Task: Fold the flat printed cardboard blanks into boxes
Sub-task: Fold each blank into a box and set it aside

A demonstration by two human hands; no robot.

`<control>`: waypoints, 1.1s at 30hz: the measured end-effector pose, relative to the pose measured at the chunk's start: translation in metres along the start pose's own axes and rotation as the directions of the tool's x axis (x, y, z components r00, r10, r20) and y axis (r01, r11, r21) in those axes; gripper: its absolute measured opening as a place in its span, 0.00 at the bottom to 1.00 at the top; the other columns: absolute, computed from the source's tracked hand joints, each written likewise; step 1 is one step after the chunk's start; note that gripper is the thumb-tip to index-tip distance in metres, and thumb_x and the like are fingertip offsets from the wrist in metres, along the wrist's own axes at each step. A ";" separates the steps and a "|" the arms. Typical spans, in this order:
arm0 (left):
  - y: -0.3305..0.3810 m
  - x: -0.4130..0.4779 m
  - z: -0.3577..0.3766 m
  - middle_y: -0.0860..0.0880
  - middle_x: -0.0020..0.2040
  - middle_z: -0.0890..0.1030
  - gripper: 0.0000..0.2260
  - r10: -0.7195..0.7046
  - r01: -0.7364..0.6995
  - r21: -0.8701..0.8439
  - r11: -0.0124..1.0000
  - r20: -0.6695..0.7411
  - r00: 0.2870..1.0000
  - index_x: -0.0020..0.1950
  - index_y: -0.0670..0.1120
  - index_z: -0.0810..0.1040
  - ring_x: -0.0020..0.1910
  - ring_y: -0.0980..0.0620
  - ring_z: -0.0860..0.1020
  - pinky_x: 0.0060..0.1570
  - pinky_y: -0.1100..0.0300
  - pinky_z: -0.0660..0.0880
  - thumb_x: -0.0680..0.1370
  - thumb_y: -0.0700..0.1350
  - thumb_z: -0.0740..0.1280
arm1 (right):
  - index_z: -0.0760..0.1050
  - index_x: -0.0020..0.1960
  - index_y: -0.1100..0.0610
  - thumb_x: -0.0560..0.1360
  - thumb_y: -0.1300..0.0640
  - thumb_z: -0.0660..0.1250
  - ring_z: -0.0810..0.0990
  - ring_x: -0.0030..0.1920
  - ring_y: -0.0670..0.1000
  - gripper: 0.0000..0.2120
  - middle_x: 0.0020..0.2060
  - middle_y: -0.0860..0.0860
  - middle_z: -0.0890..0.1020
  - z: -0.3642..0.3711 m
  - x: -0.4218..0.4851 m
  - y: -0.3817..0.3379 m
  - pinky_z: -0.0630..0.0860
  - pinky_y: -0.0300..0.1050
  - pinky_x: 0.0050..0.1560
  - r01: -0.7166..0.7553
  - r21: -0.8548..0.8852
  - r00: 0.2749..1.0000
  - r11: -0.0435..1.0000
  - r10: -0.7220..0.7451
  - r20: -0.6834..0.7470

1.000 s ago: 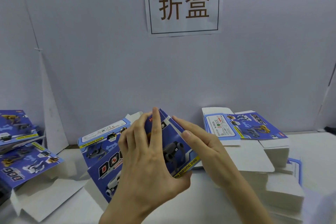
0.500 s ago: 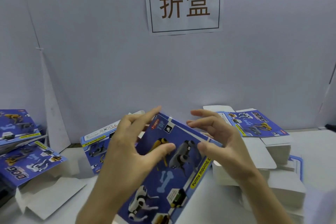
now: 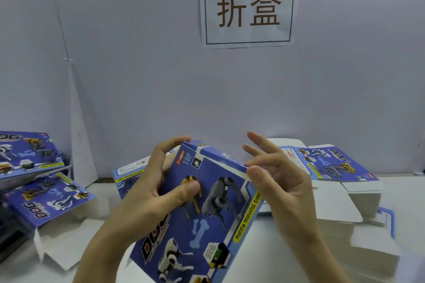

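I hold a blue printed cardboard box (image 3: 202,218) with robot dog pictures up in front of me, its big printed face toward me. My left hand (image 3: 158,181) grips its upper left edge, thumb pressed on the face and fingers curled behind. My right hand (image 3: 273,181) pinches the upper right corner with the thumb on the edge; its other fingers are spread and raised. A stack of flat blanks (image 3: 331,165) lies at the right, printed side up on top.
A white wall with a paper sign (image 3: 248,8) stands close behind the white table (image 3: 402,193). Folded blue boxes (image 3: 30,156) pile at the left, and another box (image 3: 128,174) lies behind my left hand. White flaps of blanks (image 3: 368,236) spread at the right.
The box has swung from edge-on to show its broad face, tilting toward me. Both hands shifted from pressing its sides to holding its upper corners; my right fingers spread.
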State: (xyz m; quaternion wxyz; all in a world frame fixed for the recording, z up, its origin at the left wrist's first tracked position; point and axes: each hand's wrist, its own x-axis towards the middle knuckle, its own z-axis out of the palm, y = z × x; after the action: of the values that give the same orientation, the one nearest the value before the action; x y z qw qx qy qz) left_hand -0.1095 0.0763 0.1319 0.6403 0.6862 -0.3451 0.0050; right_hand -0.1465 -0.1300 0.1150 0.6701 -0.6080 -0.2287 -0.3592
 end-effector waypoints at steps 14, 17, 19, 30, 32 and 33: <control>0.010 0.005 0.027 0.58 0.64 0.78 0.30 0.258 -0.262 -0.059 0.963 -0.061 0.964 0.64 0.63 0.73 0.63 0.52 0.78 0.53 0.54 0.78 0.64 0.58 0.77 | 0.75 0.49 0.56 0.70 0.62 0.68 0.82 0.39 0.45 0.08 0.42 0.47 0.84 -0.008 0.001 -0.025 0.78 0.36 0.37 0.107 0.171 0.977 0.979 -0.072 -0.200; 0.007 0.015 0.040 0.56 0.57 0.82 0.29 0.219 -0.260 -0.259 0.930 -0.176 0.960 0.58 0.50 0.71 0.52 0.52 0.82 0.43 0.60 0.80 0.57 0.45 0.72 | 0.73 0.48 0.59 0.71 0.63 0.63 0.82 0.34 0.44 0.06 0.37 0.46 0.84 -0.004 -0.001 -0.024 0.77 0.35 0.33 0.034 0.199 0.985 0.979 0.001 -0.173; 0.006 0.018 0.041 0.54 0.52 0.84 0.29 0.183 -0.238 -0.303 0.923 -0.200 0.963 0.57 0.49 0.71 0.46 0.51 0.83 0.40 0.60 0.80 0.55 0.45 0.69 | 0.72 0.48 0.62 0.72 0.64 0.63 0.82 0.35 0.44 0.06 0.39 0.47 0.84 0.000 -0.001 -0.023 0.77 0.35 0.32 0.021 0.200 0.987 0.980 0.012 -0.160; 0.014 0.009 0.056 0.54 0.37 0.83 0.19 0.123 -0.212 -0.313 0.926 -0.281 0.952 0.51 0.44 0.71 0.31 0.53 0.82 0.26 0.64 0.76 0.61 0.34 0.60 | 0.75 0.42 0.58 0.72 0.63 0.62 0.80 0.40 0.44 0.04 0.53 0.50 0.84 -0.007 0.001 -0.020 0.76 0.34 0.37 -0.007 0.158 0.989 0.987 0.031 -0.147; 0.014 0.009 0.060 0.56 0.36 0.83 0.18 0.122 -0.216 -0.314 0.925 -0.293 0.948 0.50 0.43 0.70 0.31 0.56 0.82 0.26 0.65 0.76 0.61 0.33 0.59 | 0.78 0.37 0.50 0.71 0.61 0.63 0.80 0.45 0.46 0.09 0.54 0.49 0.83 -0.010 0.002 -0.020 0.75 0.37 0.43 -0.016 0.124 0.990 0.992 0.033 -0.139; 0.014 0.009 0.062 0.56 0.36 0.83 0.18 0.120 -0.217 -0.322 0.921 -0.296 0.948 0.50 0.43 0.70 0.31 0.57 0.82 0.26 0.65 0.76 0.61 0.33 0.59 | 0.78 0.36 0.49 0.71 0.61 0.63 0.80 0.47 0.47 0.10 0.54 0.49 0.83 -0.012 0.003 -0.021 0.76 0.39 0.45 -0.017 0.117 0.991 0.993 0.033 -0.133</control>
State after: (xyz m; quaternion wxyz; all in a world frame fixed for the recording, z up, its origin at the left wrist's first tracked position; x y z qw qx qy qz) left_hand -0.1363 0.0183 0.1368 0.7904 0.5213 -0.3082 0.0924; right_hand -0.1623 -0.1423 0.1289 0.7225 -0.5454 -0.1957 -0.3772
